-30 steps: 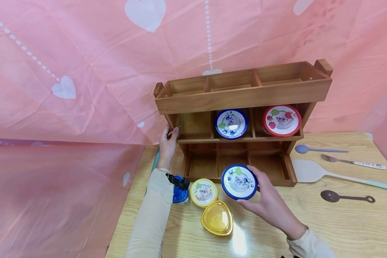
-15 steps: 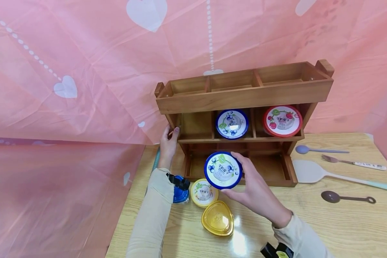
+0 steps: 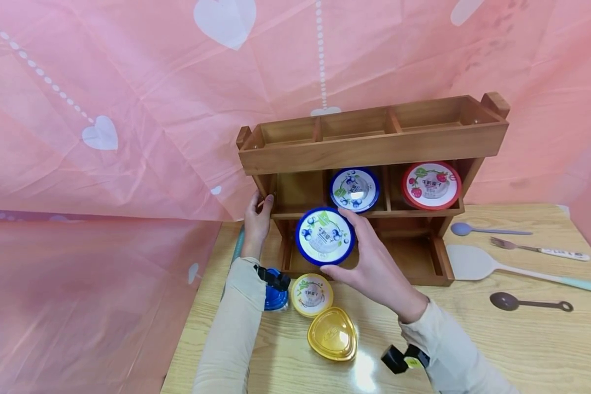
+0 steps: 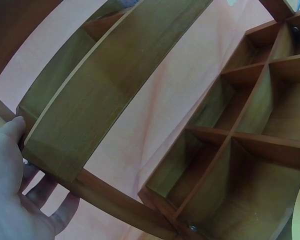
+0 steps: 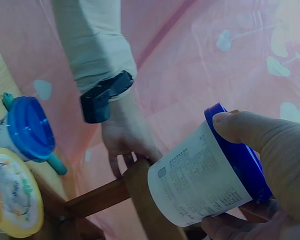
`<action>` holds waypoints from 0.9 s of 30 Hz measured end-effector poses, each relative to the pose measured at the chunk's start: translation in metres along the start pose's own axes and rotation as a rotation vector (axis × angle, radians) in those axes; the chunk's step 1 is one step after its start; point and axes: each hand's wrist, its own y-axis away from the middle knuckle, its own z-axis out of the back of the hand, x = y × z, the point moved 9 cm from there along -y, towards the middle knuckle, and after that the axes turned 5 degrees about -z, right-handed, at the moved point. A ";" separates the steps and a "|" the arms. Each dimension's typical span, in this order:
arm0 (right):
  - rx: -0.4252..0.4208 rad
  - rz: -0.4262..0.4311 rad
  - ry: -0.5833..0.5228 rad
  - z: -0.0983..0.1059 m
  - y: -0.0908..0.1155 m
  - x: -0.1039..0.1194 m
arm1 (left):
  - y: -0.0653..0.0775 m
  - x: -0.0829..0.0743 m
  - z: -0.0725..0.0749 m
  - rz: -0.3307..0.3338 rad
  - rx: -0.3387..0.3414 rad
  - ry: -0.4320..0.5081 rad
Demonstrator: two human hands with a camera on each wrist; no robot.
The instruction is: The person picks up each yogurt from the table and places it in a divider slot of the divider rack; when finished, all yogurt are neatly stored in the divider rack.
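A three-tier wooden rack (image 3: 369,149) stands against the pink cloth. With my left hand (image 3: 257,223) I grip its left side at the middle tier; in the left wrist view the thumb (image 4: 12,129) lies at the shelf's end, fingers around the side. My right hand (image 3: 381,268) holds a white tub with a blue lid (image 3: 325,236) by its rim, lid facing me, in front of the lower tier. On the middle tier, another blue-lidded tub (image 3: 354,190) leans in the centre compartment and a red-lidded tub (image 3: 432,186) in the right one. The middle tier's left compartment is bare.
Before the rack stand a yellow-lidded tub (image 3: 312,295), an amber three-sided container (image 3: 332,334) and a blue-lidded container (image 3: 276,295), partly behind the left wrist. To the right lie a blue spoon (image 3: 463,228), a fork (image 3: 504,242), a pale spatula (image 3: 470,261) and a dark spoon (image 3: 506,300).
My right hand has carried the blue-lidded tub up and to the left, from the table's front side towards the middle tier. The left hand keeps its grip on the rack.
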 end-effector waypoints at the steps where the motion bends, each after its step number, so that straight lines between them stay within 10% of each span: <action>1: 0.000 0.004 0.002 0.000 -0.004 0.004 | 0.000 0.001 0.000 0.011 0.001 -0.004; 27: -0.054 0.039 -0.064 -0.020 -0.073 0.024 | 0.000 0.004 0.000 0.038 -0.009 0.024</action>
